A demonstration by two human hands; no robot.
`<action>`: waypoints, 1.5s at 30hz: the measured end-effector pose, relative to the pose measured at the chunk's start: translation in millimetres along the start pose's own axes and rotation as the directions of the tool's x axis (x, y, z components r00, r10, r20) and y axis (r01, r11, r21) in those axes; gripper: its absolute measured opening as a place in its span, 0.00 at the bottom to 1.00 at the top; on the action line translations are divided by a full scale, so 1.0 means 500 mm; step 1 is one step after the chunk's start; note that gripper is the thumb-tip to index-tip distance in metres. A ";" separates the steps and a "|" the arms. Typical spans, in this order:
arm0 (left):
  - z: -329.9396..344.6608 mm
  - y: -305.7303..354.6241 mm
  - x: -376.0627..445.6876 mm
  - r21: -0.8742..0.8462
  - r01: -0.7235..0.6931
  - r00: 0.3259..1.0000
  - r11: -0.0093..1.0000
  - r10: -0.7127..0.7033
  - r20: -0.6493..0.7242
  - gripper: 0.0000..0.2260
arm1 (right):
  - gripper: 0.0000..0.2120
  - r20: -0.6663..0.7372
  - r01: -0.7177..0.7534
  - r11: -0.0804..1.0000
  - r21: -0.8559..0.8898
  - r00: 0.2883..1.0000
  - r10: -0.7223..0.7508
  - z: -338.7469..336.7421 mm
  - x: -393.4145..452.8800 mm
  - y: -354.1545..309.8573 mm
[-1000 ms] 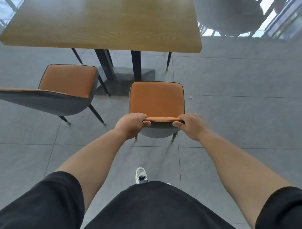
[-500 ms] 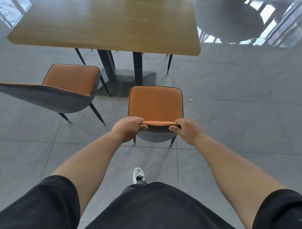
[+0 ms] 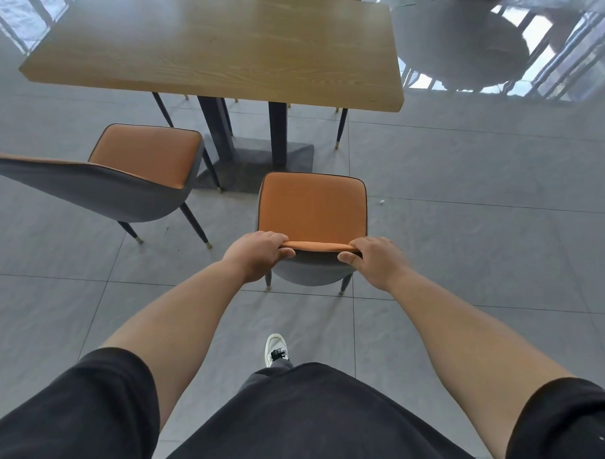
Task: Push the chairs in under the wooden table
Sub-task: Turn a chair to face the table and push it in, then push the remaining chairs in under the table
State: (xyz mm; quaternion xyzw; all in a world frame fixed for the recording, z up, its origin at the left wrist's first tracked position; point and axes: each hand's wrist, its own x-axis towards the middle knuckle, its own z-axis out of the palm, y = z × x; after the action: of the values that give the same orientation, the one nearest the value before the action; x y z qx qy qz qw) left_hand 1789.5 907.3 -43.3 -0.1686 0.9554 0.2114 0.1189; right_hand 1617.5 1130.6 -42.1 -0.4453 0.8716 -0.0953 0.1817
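Two chairs stand out from the wooden desk (image 3: 215,44) on the grey tiled floor (image 3: 482,252). Left of centre, the left chair (image 3: 138,168) sits angled, its seat near the desk base. Nearer, the held chair (image 3: 312,212) faces the desk, clear of its near edge. Left hand (image 3: 255,257) and right hand (image 3: 379,261) have their fingers clamped on its backrest top.

Both arms outstretched, left hand (image 3: 255,253) and right hand (image 3: 379,259) closed in a grip
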 end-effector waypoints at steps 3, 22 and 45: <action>-0.001 0.007 -0.007 0.007 0.003 1.000 1.000 -0.003 0.003 0.15 | 0.25 0.008 -0.003 1.000 -0.001 1.000 0.003 0.000 -0.004 0.000; 0.005 -0.017 -0.073 0.017 0.072 0.994 0.997 -0.070 -0.079 0.24 | 0.29 -0.009 -0.076 0.995 -0.059 0.997 0.076 -0.010 -0.043 -0.050; -0.248 -0.664 -0.424 0.039 0.265 0.912 0.963 -0.238 -0.334 0.27 | 0.29 -0.111 0.230 0.972 -0.053 0.966 -0.235 0.109 0.255 -0.774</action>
State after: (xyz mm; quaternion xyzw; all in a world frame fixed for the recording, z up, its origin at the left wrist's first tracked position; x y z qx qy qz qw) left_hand 2087.7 626.4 8.4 -0.3177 0.9401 0.1235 -0.0078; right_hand 1857.8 800.6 5.4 -0.5416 0.8241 -0.1246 0.1094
